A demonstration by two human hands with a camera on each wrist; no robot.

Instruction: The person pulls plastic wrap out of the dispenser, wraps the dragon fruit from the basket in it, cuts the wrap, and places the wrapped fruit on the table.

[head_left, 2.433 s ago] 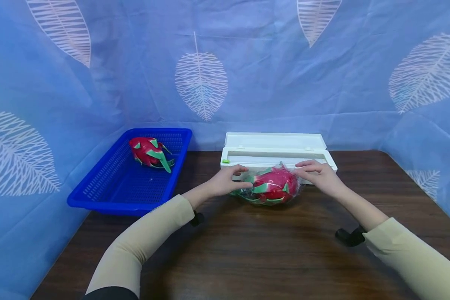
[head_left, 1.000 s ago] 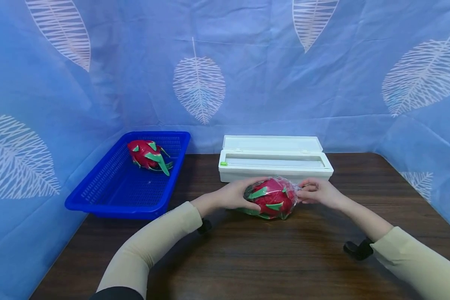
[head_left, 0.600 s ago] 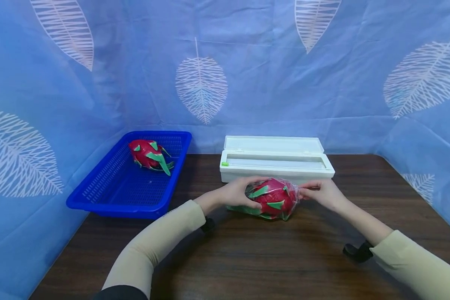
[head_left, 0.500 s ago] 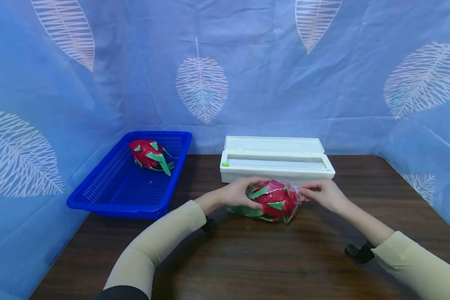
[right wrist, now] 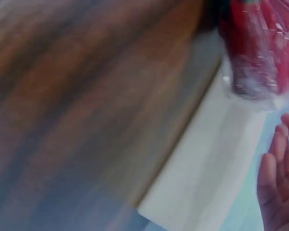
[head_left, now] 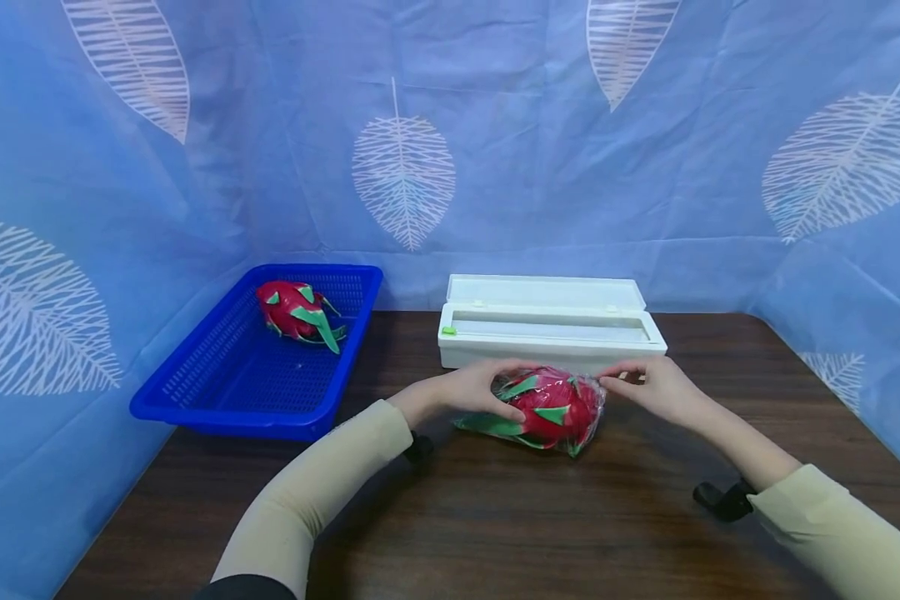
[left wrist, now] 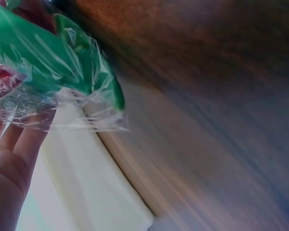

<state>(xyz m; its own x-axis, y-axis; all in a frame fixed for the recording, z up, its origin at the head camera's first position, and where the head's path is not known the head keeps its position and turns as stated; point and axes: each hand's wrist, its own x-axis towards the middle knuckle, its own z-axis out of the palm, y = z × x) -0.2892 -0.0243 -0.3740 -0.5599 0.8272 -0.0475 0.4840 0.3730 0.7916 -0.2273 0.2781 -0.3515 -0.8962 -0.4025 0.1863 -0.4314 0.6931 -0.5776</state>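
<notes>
A red dragon fruit (head_left: 551, 404) with green scales lies on the table, covered in clear plastic film. My left hand (head_left: 476, 387) grips its left end, thumb on the near side and fingers over the far side. Green scales under the film (left wrist: 38, 53) show above the fingers in the left wrist view. At the fruit's right end, my right hand (head_left: 660, 387) has thumb and index fingertips together at the edge of the film (head_left: 598, 392), pinching it. The right wrist view shows those fingertips (right wrist: 283, 126) close below the wrapped end; the contact itself is hard to see.
Behind the fruit stands a white film dispenser (head_left: 555, 348), lid up, with a green slider (head_left: 448, 331) at its left. A blue basket (head_left: 240, 421) on the left contains another dragon fruit (head_left: 292, 308). A blue leaf-patterned cloth (head_left: 510, 183) hangs behind the brown table (head_left: 525, 525).
Both hands came nearer the body with the fruit, and the left hand moved from beside it to gripping it. Lately the fruit's right end has swung slightly toward me; the right fingertips stay at the film.
</notes>
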